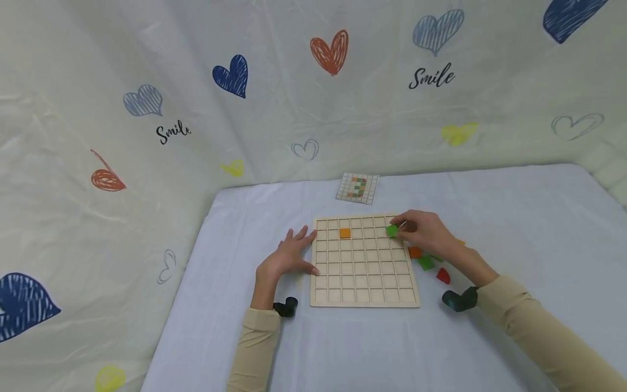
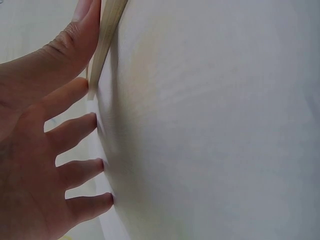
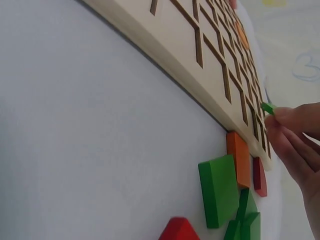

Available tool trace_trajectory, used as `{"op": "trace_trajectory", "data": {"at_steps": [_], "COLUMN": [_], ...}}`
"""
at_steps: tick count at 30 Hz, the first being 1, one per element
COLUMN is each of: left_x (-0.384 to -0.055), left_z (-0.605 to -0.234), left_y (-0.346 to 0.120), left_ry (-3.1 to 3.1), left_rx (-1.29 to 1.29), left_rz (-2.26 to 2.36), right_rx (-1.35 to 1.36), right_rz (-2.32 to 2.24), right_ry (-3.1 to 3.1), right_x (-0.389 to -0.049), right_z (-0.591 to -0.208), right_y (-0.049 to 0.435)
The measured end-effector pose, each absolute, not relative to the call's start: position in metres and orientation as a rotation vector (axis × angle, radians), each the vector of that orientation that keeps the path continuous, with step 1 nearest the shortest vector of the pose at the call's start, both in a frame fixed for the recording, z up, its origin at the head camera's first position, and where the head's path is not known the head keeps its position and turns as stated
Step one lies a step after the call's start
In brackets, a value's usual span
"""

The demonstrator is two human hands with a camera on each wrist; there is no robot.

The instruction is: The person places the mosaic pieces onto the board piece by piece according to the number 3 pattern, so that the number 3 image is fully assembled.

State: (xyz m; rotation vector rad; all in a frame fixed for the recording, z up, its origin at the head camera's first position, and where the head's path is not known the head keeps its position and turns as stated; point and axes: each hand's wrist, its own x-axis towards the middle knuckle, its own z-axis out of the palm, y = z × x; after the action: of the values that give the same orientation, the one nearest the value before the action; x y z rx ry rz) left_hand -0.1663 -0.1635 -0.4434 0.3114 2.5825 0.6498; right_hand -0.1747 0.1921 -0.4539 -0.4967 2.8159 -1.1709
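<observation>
A wooden grid board [image 1: 362, 268] lies flat on the table, with one orange square tile [image 1: 345, 233] in a cell of its upper rows. My left hand [image 1: 289, 254] rests against the board's left edge, fingers spread; in the left wrist view its thumb [image 2: 65, 55] lies along the wooden edge. Between thumb and fingers, my right hand [image 1: 425, 231] pinches a green tile [image 1: 392, 231] over the board's upper right cells. That green tile shows only in part in the right wrist view, at the fingertips.
Right of the board lie loose tiles: an orange one [image 1: 415, 252], a green square [image 1: 425, 263], a red rounded piece [image 1: 443, 276] and others partly behind the right arm. Beyond the board lies a printed pattern card [image 1: 357, 188]. A heart-printed cloth [image 1: 274, 125] hangs behind the table.
</observation>
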Motion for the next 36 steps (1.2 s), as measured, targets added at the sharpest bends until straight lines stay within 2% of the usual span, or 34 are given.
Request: {"op": "trace_trajectory", "data": {"at_steps": [10, 27, 36], "left_x": [-0.165, -0.167, -0.167], "left_z": [-0.441, -0.443, -0.444], "left_y": [-0.164, -0.165, -0.165], "left_ry": [2.579, 2.577, 2.575], "left_rx": [0.313, 0.311, 0.319], "left_rz": [0.645, 0.663, 0.662], "right_rx": [-0.434, -0.512, -0.470], "right_rz": [-1.172, -1.261, -1.275], "right_ry": [2.772, 2.704, 2.642], "right_x": [-0.183, -0.196, -0.201], "right_z": [-0.456, -0.458, -0.463], "right_y": [0.175, 0.144, 0.131]}}
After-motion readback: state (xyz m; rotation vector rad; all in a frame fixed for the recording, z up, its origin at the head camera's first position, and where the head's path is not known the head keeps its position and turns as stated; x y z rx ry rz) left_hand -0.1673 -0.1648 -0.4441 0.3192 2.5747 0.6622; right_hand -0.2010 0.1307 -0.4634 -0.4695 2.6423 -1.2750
